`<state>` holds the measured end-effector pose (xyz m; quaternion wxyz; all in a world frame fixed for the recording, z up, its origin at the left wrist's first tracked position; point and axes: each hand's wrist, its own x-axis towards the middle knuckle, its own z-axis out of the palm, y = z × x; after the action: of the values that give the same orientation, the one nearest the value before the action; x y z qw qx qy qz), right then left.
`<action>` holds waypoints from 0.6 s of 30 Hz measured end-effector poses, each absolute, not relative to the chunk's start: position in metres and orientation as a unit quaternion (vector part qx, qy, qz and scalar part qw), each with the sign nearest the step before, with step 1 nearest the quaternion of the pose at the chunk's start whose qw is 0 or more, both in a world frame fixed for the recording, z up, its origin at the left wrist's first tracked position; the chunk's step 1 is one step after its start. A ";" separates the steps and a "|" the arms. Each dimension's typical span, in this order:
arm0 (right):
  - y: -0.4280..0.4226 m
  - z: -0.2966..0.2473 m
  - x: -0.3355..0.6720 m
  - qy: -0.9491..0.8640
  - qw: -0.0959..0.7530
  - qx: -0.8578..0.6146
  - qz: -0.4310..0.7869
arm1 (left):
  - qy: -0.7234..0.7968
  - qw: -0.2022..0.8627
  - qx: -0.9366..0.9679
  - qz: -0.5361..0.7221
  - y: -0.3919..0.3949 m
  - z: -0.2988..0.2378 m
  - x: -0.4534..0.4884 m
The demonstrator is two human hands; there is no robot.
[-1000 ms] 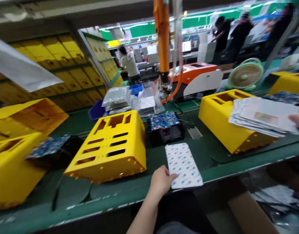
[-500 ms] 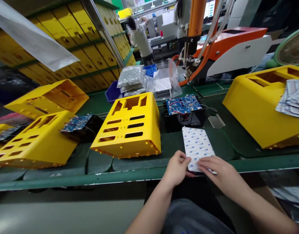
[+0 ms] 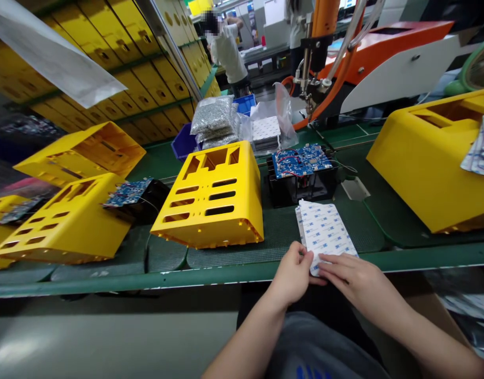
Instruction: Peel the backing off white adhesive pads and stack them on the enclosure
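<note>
A white rectangular sheet with blue print (image 3: pixel 329 229), like adhesive backing paper, extends over the belt's near edge. Its layers are slightly fanned, with a second edge showing at the left. My left hand (image 3: pixel 294 273) is closed, pinching the near left corner between thumb and forefinger. Fingers of my right hand (image 3: pixel 354 273) grip the sheet's near right part; its thumb is partly hidden. Just beyond the sheet, a blue circuit board (image 3: pixel 300 160) with red wires rests on a black frame (image 3: pixel 285 192).
Left of the sheet stands a slotted yellow housing (image 3: pixel 210 200); another yellow housing (image 3: pixel 427 163) is at right, with printed sheets on top. Behind are bagged parts (image 3: pixel 213 116), a stack of sheets (image 3: pixel 266 129) and an orange machine arm (image 3: pixel 324 21). A person (image 3: pixel 228 52) stands farther back.
The sheet's layers have shifted apart, and a second edge now shows along its left side. Both hands keep their hold near its bottom edge. The whole view has shifted slightly.
</note>
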<state>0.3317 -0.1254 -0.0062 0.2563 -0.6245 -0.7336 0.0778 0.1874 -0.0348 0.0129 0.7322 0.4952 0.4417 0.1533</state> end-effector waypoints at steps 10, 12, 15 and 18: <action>-0.133 0.004 0.336 -0.772 0.219 -0.595 0.033 | 0.413 0.757 0.482 0.156 -0.051 0.014 0.196; -0.135 0.003 0.335 -0.777 0.219 -0.590 0.021 | 0.424 0.743 0.494 0.155 -0.054 0.012 0.197; -0.139 -0.002 0.330 -0.781 0.219 -0.584 0.005 | 0.437 0.719 0.516 0.158 -0.057 0.008 0.199; -0.141 -0.006 0.325 -0.776 0.236 -0.584 0.009 | 0.451 0.686 0.545 0.170 -0.058 0.003 0.199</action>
<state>0.3245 -0.1407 -0.0062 0.2357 -0.5844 -0.7764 0.0092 0.1987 -0.0577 0.0032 0.6858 0.5454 0.4507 0.1703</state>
